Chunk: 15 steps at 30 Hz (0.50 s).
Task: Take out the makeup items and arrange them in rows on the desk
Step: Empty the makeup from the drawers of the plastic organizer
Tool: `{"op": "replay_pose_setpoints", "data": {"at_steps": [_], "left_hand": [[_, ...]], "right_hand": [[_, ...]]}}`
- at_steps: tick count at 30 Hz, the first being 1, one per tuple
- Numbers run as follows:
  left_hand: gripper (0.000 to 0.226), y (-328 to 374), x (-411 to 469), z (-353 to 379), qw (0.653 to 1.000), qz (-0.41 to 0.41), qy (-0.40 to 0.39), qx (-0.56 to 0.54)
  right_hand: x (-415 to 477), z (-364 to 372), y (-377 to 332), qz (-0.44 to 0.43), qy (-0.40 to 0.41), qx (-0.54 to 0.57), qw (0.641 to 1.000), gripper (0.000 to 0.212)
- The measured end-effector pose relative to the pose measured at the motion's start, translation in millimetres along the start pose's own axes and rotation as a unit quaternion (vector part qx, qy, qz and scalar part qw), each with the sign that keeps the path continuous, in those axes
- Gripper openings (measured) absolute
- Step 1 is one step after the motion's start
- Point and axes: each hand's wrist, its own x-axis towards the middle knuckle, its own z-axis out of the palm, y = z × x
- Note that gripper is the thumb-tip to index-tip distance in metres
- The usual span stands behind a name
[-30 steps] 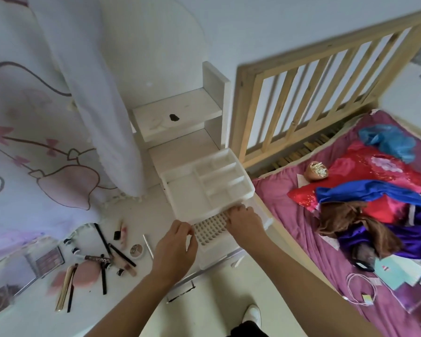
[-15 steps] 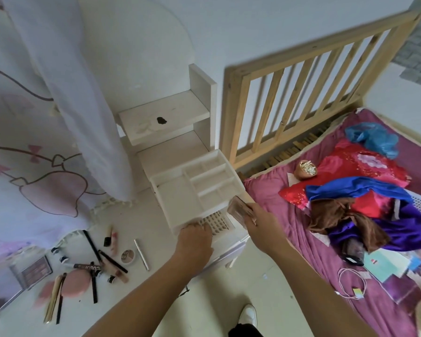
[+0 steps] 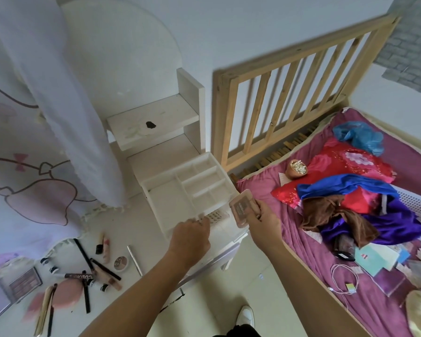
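Holding a pink compact palette (image 3: 242, 208) up beside the white organizer (image 3: 170, 203).

Pinching the palette in the right grip (image 3: 264, 221), at 4 o'clock of the organizer. Clasping the organizer's front rim at 6 o'clock with the left grip (image 3: 192, 235), fingers curled, just by the gridded drawer (image 3: 215, 216). With pencils (image 3: 83, 254) and a round compact (image 3: 121, 263) scattered on the counter (image 3: 134, 222), at 8 o'clock.

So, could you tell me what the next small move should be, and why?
Probably carry the compact left and lay it on the desk beside the round pan, starting a row: the right hand grips it clear of the organizer, and the pencils already out lie scattered.
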Motion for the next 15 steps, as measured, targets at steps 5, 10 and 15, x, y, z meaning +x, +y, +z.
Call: {"op": "replay_pose_setpoints", "data": {"at_steps": [5,10,15], "left_hand": [[0.022,7,-3,-20,0.98,-0.002,0.157,-0.124],[0.038,-9,-16,-46,0.894,-0.194,0.163,-0.369],[0.03,-42,-19,-60,0.748,-0.328,0.246,-0.522]], "right_hand": [[-6,-11,-2,0.033,0.071,0.084,0.993,0.02],[-3,-8,-17,0.006,0.091,0.165,0.982,0.012],[1,2,-50,-0.064,0.029,0.21,0.975,0.022]]}}
